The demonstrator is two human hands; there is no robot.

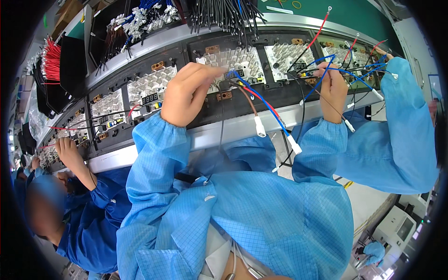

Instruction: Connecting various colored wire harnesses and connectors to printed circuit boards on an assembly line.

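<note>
My left hand (186,95) reaches over the middle circuit board (247,60), next to its small digit display. Its thumb and forefinger are pinched together; what is between them is hidden. Blue, red and brown wires (266,102) with white connectors run from beside those fingertips down over the front rail. Farther right, my right hand (333,91) has its fingers closed among blue and black wires at the neighbouring board (284,56). A blue wire (313,91) passes at its fingertips, and it seems to grip a wire there.
More boards (108,105) sit in a row in the dark fixture, edged by a metal rail (205,128). Bundles of black wires (226,16) and red wires (50,60) lie behind. Co-workers' arms reach in: a dark blue sleeve (109,196) at left, a light blue sleeve (408,107) at right.
</note>
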